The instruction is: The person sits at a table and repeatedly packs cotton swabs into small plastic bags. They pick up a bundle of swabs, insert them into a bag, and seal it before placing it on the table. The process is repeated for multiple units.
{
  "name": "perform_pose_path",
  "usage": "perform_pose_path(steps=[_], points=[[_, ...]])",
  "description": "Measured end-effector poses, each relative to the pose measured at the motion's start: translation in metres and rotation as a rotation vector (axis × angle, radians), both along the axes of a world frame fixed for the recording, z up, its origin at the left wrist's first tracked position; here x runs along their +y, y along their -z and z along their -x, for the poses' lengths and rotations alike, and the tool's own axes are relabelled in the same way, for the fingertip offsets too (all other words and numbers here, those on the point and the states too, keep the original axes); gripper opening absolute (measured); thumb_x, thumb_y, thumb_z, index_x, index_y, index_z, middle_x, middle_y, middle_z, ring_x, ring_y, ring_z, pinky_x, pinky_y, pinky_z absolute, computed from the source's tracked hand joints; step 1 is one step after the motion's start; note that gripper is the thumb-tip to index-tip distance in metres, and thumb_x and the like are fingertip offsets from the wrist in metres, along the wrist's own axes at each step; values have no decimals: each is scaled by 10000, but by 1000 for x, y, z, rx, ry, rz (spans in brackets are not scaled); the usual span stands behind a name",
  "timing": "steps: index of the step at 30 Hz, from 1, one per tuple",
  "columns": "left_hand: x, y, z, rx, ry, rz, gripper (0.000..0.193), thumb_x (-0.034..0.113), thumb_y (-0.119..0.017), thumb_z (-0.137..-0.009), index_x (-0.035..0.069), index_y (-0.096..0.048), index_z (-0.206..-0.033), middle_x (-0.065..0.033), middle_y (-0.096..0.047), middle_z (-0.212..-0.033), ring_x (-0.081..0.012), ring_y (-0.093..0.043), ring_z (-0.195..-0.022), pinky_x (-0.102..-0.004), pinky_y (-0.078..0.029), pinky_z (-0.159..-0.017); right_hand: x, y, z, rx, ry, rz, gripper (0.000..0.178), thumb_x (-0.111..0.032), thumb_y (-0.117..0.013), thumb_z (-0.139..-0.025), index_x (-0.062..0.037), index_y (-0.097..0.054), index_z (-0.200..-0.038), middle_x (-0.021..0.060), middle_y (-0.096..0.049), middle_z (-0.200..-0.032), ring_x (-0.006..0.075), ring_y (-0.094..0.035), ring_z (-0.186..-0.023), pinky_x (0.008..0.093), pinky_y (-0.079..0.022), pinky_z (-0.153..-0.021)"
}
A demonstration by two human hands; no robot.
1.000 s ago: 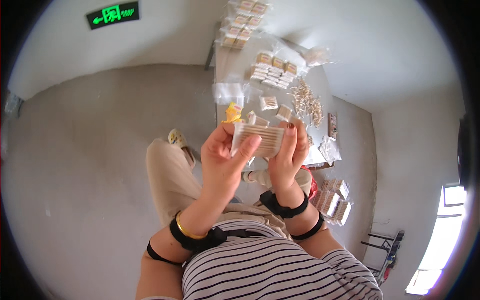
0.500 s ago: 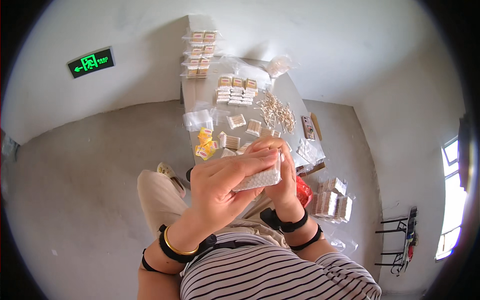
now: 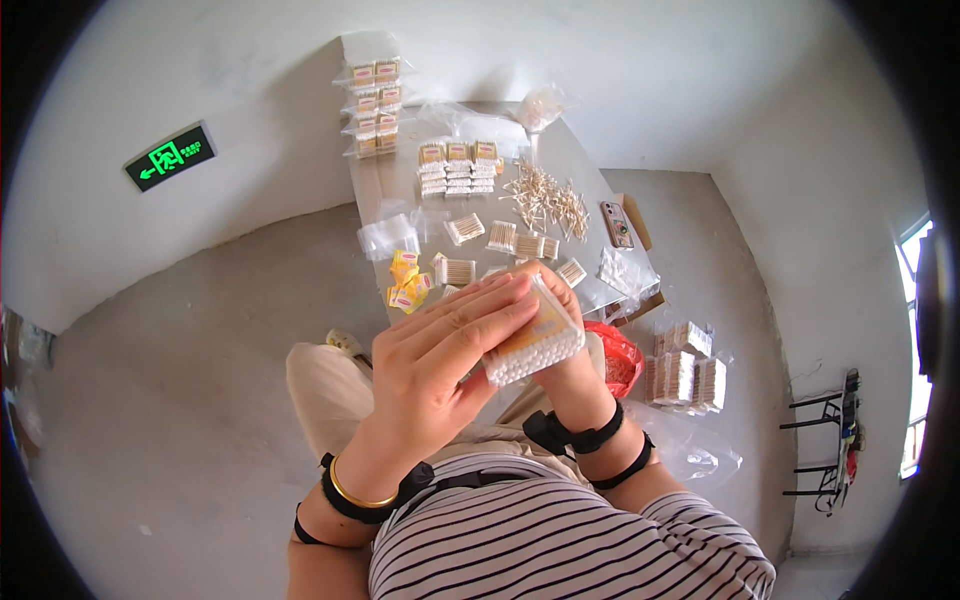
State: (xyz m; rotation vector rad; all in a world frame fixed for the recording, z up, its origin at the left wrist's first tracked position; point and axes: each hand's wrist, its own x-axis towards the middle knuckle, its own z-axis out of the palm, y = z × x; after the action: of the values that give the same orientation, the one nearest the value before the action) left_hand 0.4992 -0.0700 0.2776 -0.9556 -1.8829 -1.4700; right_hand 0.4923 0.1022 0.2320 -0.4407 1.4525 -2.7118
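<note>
In front of my body I hold a clear-wrapped pack of cotton swabs (image 3: pixel 545 345), its white tips facing me and a yellow label on its top face. My left hand (image 3: pixel 435 345) is closed over the pack's left side, with its fingers lying across the top. Around the far and right sides wraps my right hand (image 3: pixel 570 382), largely hidden behind the pack. Beyond the hands, bundles of swabs (image 3: pixel 465 229) and yellow label cards (image 3: pixel 407 285) lie on the grey table (image 3: pixel 590 195).
Loose cotton swabs (image 3: pixel 545 198) are heaped on the table, near a phone (image 3: pixel 617 226). Stacked labelled packs (image 3: pixel 457 170), bagged packs (image 3: pixel 375 105) and clear bags (image 3: pixel 390 236) stand or lie further left. A red bag (image 3: pixel 620 360) and more bundled swabs (image 3: pixel 685 380) sit at the right.
The pack has turned in my hands, so more of its labelled top and tip end shows. My view has shifted slightly, showing more of the red bag.
</note>
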Motion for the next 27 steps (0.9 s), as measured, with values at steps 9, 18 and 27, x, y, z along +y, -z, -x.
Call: perform_pose_path(steps=[9, 18, 27], points=[[-3, 2, -1, -27, 0, 28, 417, -16, -745, -755, 17, -727, -1171, -125, -738, -1197, -285, -716, -1116, -361, -589, -934, 6, 25, 0, 26, -25, -319, 266, -82, -729, -919, -42, -654, -1170, 7, -672, -1149, 82, -620, -1050, 272, -506, -915], [1, 14, 6, -15, 14, -3, 357, 2, -762, -803, -14, -716, -1157, -159, -742, -1178, -275, -747, -1042, -335, -590, -891, 5, 20, -1, 200, 9, -402, 243, -31, -661, -946, -19, -644, -1188, 1, -639, -1163, 85, -591, -1082, 272, -489, -928], [13, 73, 25, -872, 337, -1088, 238, 187, -715, -982, 2, -698, -1131, -63, -739, -1072, -117, -692, -951, -287, -553, -861, -13, 31, 8, 251, 223, -662, 200, -140, -472, -1079, 14, -566, -1166, 81, -588, -949, 166, -562, -776, 316, -478, -700]])
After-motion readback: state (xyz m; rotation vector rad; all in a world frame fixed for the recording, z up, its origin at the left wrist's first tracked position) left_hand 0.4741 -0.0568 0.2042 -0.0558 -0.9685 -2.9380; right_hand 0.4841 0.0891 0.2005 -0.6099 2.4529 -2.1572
